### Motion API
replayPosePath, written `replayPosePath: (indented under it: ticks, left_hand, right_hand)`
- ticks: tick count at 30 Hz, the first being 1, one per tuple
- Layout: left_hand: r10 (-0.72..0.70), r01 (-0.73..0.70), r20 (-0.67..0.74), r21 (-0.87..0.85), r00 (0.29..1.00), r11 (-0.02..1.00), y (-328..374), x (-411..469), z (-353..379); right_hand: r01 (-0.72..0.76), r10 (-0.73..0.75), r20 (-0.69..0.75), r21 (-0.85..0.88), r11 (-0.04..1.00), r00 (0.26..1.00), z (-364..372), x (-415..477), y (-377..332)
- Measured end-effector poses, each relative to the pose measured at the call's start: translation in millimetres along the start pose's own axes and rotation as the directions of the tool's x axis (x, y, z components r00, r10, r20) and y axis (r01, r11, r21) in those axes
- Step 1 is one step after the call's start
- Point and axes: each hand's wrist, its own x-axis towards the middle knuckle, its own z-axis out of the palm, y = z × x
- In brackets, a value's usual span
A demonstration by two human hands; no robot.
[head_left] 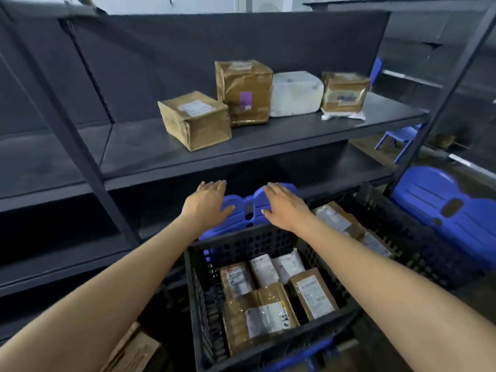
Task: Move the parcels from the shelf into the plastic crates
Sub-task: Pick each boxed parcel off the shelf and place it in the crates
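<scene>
Both arms are stretched forward. The left hand (pixel 208 202) and right hand (pixel 281 208) are open, fingers straight and close together, palms down, holding nothing. They sit side by side at the top edge of a blue moulded plastic chair back (pixel 241 214) that stands behind the near black perforated plastic crate (pixel 241 244); I cannot tell whether they rest on it or hover just above. The parcels still to move are on the dark grey metal shelf board (pixel 134 157), ahead of and above both hands. They are, left to right, a low brown cardboard box with a white label (pixel 194 119), a tall brown box wrapped in glossy tape with a purple sticker (pixel 244 89), a white rounded wrapped parcel (pixel 295 93) and a small brown taped box (pixel 343 91) that sits on a flat white plastic mailer (pixel 346 116). The low box is nearest the shelf's front edge and lies almost straight up from the left hand, so that hand has the shorter reach. The box is turned corner-on to me, so neither side face is square to a two-handed grasp. The near crate already holds several taped brown parcels, and a second black crate (pixel 402 226) to the right holds more. My judgement: the task is well along, with the shelf row remaining, and the next reach goes up and forward to the low box.
</scene>
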Motion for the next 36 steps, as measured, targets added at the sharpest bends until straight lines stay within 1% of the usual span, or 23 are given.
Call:
replayPosePath:
  ticks: [4,7,11,14,17,22,25,31,36]
  left_hand:
    - [-0.044,0.046,-0.131,0.014,0.990,0.999,3.8,25.8,-43.5]
    - [-0.082,0.084,-0.195,0.004,0.977,0.996,17.0,52.1,-60.1]
    - [-0.200,0.195,-0.258,-0.046,0.945,0.980,32.2,89.0,-70.4]
    - [-0.289,0.281,-0.266,-0.069,0.919,0.957,38.0,108.1,-74.0]
    - [-0.391,0.378,-0.271,-0.104,0.879,0.920,36.4,118.7,-76.4]
    - [-0.479,0.466,-0.253,-0.115,0.840,0.877,17.5,131.2,-78.9]
    - [-0.530,0.512,-0.228,-0.138,0.817,0.848,3.2,139.7,-80.4]
    - [-0.591,0.569,-0.219,-0.157,0.777,0.807,-39.3,164.2,-79.4]
    - [-0.646,0.601,-0.192,-0.246,0.739,0.760,-72.0,187.8,-79.3]
  right_hand:
    - [0.052,-0.055,-0.093,-0.038,0.998,0.994,-41.7,32.7,22.3]
    - [0.092,-0.096,-0.139,-0.037,0.995,0.986,-68.4,60.3,45.6]
    - [0.161,-0.162,-0.163,-0.018,0.987,0.973,-94.7,97.5,75.4]
    - [0.250,-0.253,-0.164,-0.042,0.967,0.953,-107.5,121.8,88.0]
    - [0.318,-0.321,-0.152,-0.044,0.947,0.935,-115.7,142.0,90.4]
    - [0.392,-0.389,-0.146,-0.010,0.920,0.910,-121.7,176.8,74.9]
    - [0.399,-0.392,-0.144,0.023,0.917,0.909,-122.5,199.2,60.8]
    - [0.411,-0.405,-0.102,0.048,0.910,0.909,-113.3,248.6,33.5]
    - [0.402,-0.393,-0.092,0.112,0.909,0.915,-98.3,289.4,20.2]
